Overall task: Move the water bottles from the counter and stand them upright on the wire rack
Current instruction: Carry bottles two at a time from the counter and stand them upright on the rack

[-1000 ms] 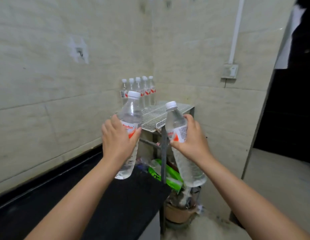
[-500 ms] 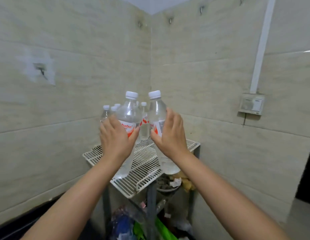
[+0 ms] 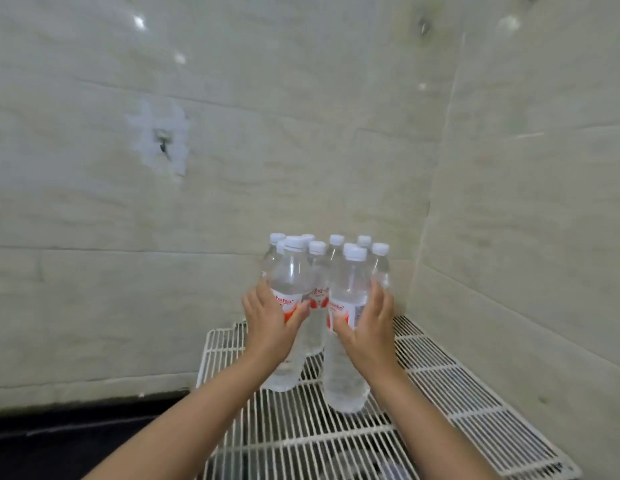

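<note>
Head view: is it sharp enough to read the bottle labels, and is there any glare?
Head view: soft with motion blur; the red label on the left-hand bottle is only partly readable. Bright glare spots fleck the upper wall tiles. Wide-angle bending curves the wire rack edges.

We see the back corner of the wire rack (image 3: 457,393) crowded by a cluster of standing bottles (image 3: 336,251), hemmed in by the tiled walls (image 3: 526,220) behind and to the right. The rack's near and right-hand wires lie bare (reachable from the front), and only the two gripped bottles (image 3: 346,299) stand before the cluster.
</note>
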`<state>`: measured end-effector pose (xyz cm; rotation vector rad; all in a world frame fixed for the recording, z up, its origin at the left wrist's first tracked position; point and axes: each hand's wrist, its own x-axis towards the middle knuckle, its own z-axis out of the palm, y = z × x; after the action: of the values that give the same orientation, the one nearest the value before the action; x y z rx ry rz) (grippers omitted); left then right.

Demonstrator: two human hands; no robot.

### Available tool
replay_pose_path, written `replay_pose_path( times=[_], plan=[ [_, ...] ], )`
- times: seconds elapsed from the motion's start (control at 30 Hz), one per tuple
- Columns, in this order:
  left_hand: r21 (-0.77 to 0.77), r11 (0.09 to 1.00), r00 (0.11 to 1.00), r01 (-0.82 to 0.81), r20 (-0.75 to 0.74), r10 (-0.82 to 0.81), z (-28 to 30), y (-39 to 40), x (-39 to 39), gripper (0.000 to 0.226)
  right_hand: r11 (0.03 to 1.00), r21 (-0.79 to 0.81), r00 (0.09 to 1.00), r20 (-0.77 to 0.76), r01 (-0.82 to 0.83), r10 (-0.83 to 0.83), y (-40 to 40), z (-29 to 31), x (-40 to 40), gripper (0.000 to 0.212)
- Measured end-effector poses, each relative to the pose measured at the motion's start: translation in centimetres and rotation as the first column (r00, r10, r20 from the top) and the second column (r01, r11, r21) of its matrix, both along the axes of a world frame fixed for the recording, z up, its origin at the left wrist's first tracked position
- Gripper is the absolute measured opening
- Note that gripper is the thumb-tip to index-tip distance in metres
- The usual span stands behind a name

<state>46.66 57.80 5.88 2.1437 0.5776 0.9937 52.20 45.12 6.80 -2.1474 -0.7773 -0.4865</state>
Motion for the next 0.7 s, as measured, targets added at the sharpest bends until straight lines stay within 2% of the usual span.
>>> replay_pose_path(
  times=[0.07,0.13,0.2,0.3,0.4,0.47,0.53,0.57,0.63,0.7],
  plan=[
    [-0.067,0.998,1.000,0.007,0.007,-0.007,-0.7,-0.4,0.8,0.076,0.999,-0.019,0.999,0.004,-0.047,0.047,0.0,-0.7,1.8,0.081],
    [-0.040,0.999,0.999,0.027,-0.024,-0.028,-1.6,-0.4,1.2,0.072,0.996,-0.047,0.997,0.010,-0.082,0.083,0.0,-1.3,2.7,0.083],
    [-0.021,0.999,0.998,0.042,-0.050,-0.043,-2.2,0.3,1.0,0.064,0.991,-0.076,0.993,0.008,-0.113,0.114,-0.3,-1.5,2.8,0.086],
    [-0.098,0.983,0.987,0.158,-0.026,-0.161,-2.0,1.9,0.5,0.045,0.984,-0.121,0.991,0.001,-0.133,0.134,-1.5,-1.3,2.8,0.088],
    [-0.171,0.947,0.950,0.272,-0.106,-0.293,-1.1,2.4,-0.4,0.040,0.977,-0.095,0.982,-0.013,-0.190,0.190,-2.1,-0.2,3.4,0.085],
    [-0.141,0.950,0.939,0.280,-0.166,-0.302,-0.3,2.5,-0.7,0.043,0.948,-0.018,0.944,-0.098,-0.318,0.315,-2.4,1.6,4.3,0.080],
    [-0.091,0.963,0.952,0.252,-0.153,-0.263,0.7,2.3,-0.8,0.052,0.878,0.090,0.845,-0.242,-0.469,0.476,-2.7,3.7,5.2,0.073],
    [-0.055,0.978,0.972,0.202,-0.113,-0.207,1.4,2.1,-0.7,0.058,0.852,0.081,0.809,-0.279,-0.517,0.517,-2.9,4.5,5.7,0.068],
    [0.035,0.999,0.999,0.038,-0.028,-0.037,3.2,1.5,-0.4,0.065,0.834,-0.053,0.813,-0.268,-0.549,0.518,-3.3,5.5,6.5,0.055],
    [0.181,0.979,0.991,-0.089,-0.079,0.105,5.2,0.7,0.4,0.064,0.840,-0.151,0.846,-0.219,-0.521,0.486,-3.4,6.1,6.8,0.045]
  ],
)
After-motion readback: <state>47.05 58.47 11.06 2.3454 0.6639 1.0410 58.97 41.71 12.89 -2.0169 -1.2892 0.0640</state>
